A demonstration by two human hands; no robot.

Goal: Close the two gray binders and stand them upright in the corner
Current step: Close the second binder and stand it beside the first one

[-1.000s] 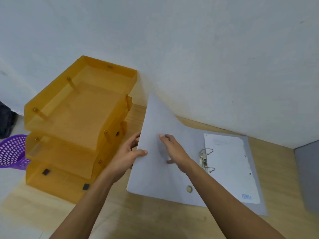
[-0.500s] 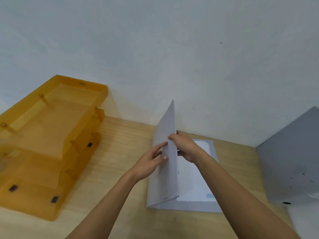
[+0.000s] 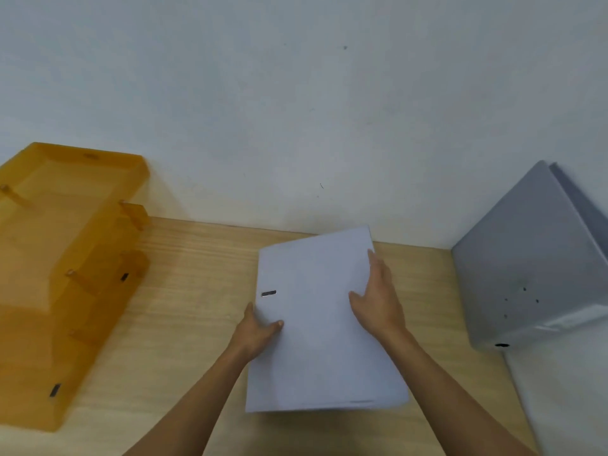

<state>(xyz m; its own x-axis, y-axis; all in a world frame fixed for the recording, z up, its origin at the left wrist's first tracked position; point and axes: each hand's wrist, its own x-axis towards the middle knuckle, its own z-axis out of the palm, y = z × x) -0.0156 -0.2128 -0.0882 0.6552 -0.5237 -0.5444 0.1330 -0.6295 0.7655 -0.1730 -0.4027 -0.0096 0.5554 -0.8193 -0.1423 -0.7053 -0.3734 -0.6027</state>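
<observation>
A gray binder (image 3: 316, 357) lies closed and flat on the wooden desk (image 3: 184, 311), its cover facing up, a small metal slot near its left edge. My left hand (image 3: 258, 330) grips the binder's left side, thumb on top of the cover. My right hand (image 3: 378, 297) rests flat on the cover near its right edge, fingers spread. A second gray binder (image 3: 533, 264) stands closed and tilted at the right, against the wall in the corner.
A stack of translucent orange letter trays (image 3: 65, 268) takes up the left of the desk against the white wall (image 3: 296, 110). Bare wood lies between the trays and the binder. The desk's right edge runs below the second binder.
The binder's cover swung from half raised to fully down, so it is now closed. Both hands followed it down. The view shifted right, bringing in more of the second binder.
</observation>
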